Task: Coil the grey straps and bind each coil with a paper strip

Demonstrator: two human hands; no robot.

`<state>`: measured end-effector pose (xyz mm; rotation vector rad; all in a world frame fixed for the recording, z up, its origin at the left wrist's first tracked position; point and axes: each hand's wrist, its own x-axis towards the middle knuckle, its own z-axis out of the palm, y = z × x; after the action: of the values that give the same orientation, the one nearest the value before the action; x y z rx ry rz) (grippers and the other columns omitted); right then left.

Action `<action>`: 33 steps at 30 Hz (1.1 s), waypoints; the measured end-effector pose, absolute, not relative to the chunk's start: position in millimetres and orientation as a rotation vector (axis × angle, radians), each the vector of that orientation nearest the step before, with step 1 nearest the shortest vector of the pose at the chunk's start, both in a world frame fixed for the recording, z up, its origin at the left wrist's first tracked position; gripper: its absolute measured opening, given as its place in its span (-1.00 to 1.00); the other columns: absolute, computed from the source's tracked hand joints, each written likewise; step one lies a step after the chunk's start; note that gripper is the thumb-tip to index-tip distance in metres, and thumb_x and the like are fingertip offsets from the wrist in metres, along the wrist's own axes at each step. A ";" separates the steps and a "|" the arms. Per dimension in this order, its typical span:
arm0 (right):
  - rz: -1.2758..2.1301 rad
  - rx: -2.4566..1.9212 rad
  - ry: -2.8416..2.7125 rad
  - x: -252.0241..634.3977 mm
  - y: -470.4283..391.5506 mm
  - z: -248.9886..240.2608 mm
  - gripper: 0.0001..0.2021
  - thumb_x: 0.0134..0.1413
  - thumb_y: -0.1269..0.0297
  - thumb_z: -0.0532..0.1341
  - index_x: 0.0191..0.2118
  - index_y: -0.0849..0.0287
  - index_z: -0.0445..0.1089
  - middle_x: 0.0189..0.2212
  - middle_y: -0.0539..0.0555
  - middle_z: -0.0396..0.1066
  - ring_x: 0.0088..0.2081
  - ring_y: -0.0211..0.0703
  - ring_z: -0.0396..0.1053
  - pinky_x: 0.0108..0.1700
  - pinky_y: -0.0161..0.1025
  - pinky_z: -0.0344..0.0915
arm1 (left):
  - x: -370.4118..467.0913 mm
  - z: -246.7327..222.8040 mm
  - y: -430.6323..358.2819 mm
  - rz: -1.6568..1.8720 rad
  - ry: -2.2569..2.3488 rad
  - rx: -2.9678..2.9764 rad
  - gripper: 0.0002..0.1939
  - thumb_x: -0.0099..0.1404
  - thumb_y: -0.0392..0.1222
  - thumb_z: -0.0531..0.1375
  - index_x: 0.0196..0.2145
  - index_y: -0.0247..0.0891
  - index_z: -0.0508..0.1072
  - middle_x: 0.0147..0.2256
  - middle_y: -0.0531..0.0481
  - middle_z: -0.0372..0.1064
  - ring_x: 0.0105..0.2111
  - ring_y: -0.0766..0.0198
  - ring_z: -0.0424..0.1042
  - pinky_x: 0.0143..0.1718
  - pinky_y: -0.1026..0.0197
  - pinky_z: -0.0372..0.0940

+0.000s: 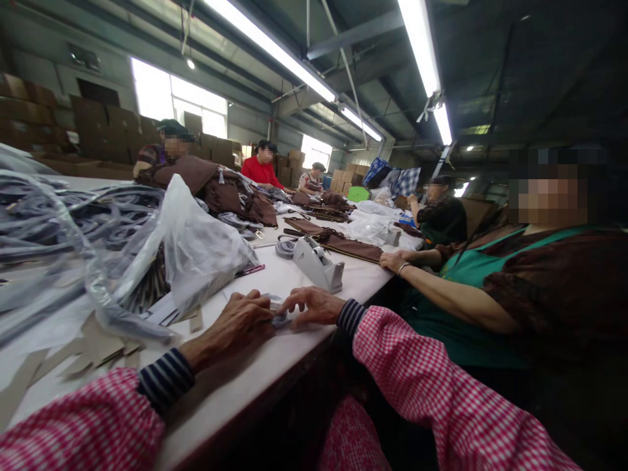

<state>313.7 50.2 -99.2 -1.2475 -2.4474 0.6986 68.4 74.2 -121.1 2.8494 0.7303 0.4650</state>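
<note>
Checked sleeves (pixel 417 366), then a small greyish piece (pixel 280 320) (mostly hidden)

Workshop, factory-floor type; looks like assembly or packing of fabric goods. Landmark: one long white table (pixel 363 278), co-workers (pixel 256 171) along both its sides. On the table: piled brown fabric pieces (pixel 338 241), heaped grey strap-like lengths (pixel 105 219), clear plastic bags (pixel 206 242), what looks like a tape dispenser (pixel 316 265). Beyond the table, stacked cardboard cartons (pixel 101 127) near bright windows (pixel 152 88). Above the table, tube lights (pixel 275 52) under exposed beams (pixel 358 36).
</note>
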 end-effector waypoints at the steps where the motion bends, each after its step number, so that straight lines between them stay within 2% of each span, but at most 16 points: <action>1: 0.661 -1.247 -2.446 313.4 47.5 -99.9 -0.65 0.03 0.34 0.49 -0.02 0.01 0.62 -0.26 -0.04 0.44 -0.29 -0.24 0.37 -0.22 -0.33 0.25 | 64.8 -119.2 76.0 0.454 0.684 2.842 -0.84 0.44 -0.14 0.24 -0.31 -0.15 0.58 -0.22 0.00 0.49 -0.14 0.10 0.33 -0.19 0.06 0.00; 4: 0.557 -1.226 -2.389 307.8 41.5 -107.9 -0.77 0.09 0.35 0.46 -0.10 0.06 0.64 -0.28 -0.02 0.48 -0.28 -0.22 0.40 -0.17 -0.32 0.26 | 57.0 -116.5 76.7 0.456 0.597 2.842 -0.82 0.45 -0.14 0.21 -0.32 -0.15 0.57 -0.21 0.02 0.50 -0.14 0.12 0.35 -0.16 0.07 0.02; 6: 0.531 -1.222 -2.346 302.1 39.0 -114.6 -0.86 0.11 0.39 0.44 -0.18 0.10 0.64 -0.29 -0.01 0.52 -0.23 -0.18 0.45 -0.11 -0.31 0.28 | 56.9 -119.4 73.4 0.510 0.613 2.840 -0.84 0.46 -0.10 0.19 -0.21 -0.11 0.58 -0.18 0.01 0.51 -0.14 0.11 0.37 -0.14 0.08 0.06; 9: 0.503 -1.260 -2.297 296.9 35.0 -119.4 -0.90 0.11 0.39 0.44 -0.22 0.12 0.64 -0.28 0.01 0.54 -0.18 -0.13 0.47 -0.06 -0.28 0.29 | 63.6 -129.4 65.8 0.639 0.738 2.816 -0.76 0.46 0.00 0.17 -0.08 -0.09 0.57 -0.16 -0.05 0.53 -0.13 0.07 0.38 -0.12 0.08 0.11; 13: 0.655 -1.241 -2.219 299.5 29.7 -113.9 -0.84 0.08 0.32 0.43 -0.18 0.14 0.64 -0.30 0.02 0.54 -0.22 -0.13 0.45 -0.10 -0.25 0.31 | 73.1 -139.7 56.9 0.763 0.866 2.780 -0.77 0.44 -0.04 0.18 -0.23 -0.15 0.59 -0.23 -0.08 0.55 -0.16 0.06 0.38 -0.11 0.03 0.12; 15: 0.777 -1.225 -2.095 301.4 30.0 -109.2 -0.78 0.12 0.25 0.40 -0.11 0.16 0.63 -0.32 0.02 0.54 -0.26 -0.14 0.44 -0.15 -0.25 0.33 | 74.3 -139.6 52.8 0.785 0.854 2.771 -0.79 0.45 -0.10 0.16 -0.24 -0.16 0.60 -0.22 -0.08 0.56 -0.16 0.06 0.37 -0.12 0.01 0.12; 17: 0.741 -1.242 -1.993 300.3 33.3 -105.2 -0.76 0.17 0.22 0.36 -0.09 0.20 0.62 -0.33 0.04 0.55 -0.29 -0.16 0.43 -0.19 -0.26 0.33 | 73.8 -137.1 48.9 0.782 0.841 2.757 -0.80 0.45 -0.15 0.16 -0.23 -0.17 0.60 -0.18 -0.08 0.56 -0.13 0.05 0.38 -0.12 0.00 0.11; 22: 0.511 -1.371 -2.159 282.3 47.9 -98.2 -0.88 0.13 0.33 0.37 -0.40 0.23 0.61 -0.46 0.01 0.51 -0.37 -0.23 0.39 -0.24 -0.32 0.26 | 72.0 -134.8 43.1 0.819 0.865 2.733 -0.82 0.44 -0.20 0.17 -0.25 -0.19 0.60 -0.21 -0.09 0.55 -0.12 0.03 0.38 -0.10 -0.02 0.14; 28: 0.484 -1.592 -2.242 261.2 55.0 -94.6 -0.93 -0.02 0.43 0.37 -0.48 0.22 0.55 -0.57 -0.04 0.45 -0.46 -0.25 0.35 -0.40 -0.35 0.14 | 74.6 -143.0 46.8 0.788 0.904 2.735 -0.82 0.42 -0.17 0.21 -0.29 -0.18 0.61 -0.23 -0.10 0.55 -0.15 0.03 0.38 -0.14 -0.03 0.14; 33: 0.442 -1.633 -2.286 254.2 60.3 -90.0 -0.88 -0.06 0.48 0.31 -0.54 0.18 0.47 -0.60 -0.06 0.35 -0.47 -0.25 0.25 -0.39 -0.30 0.04 | 76.0 -143.6 47.4 0.806 0.914 2.715 -0.86 0.40 -0.20 0.22 -0.23 -0.16 0.61 -0.16 -0.11 0.57 -0.11 0.01 0.40 -0.09 -0.07 0.13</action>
<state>254.2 60.3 -90.0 -1.6325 -2.2862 0.4415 76.0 47.4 -143.6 2.7152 0.9141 0.8055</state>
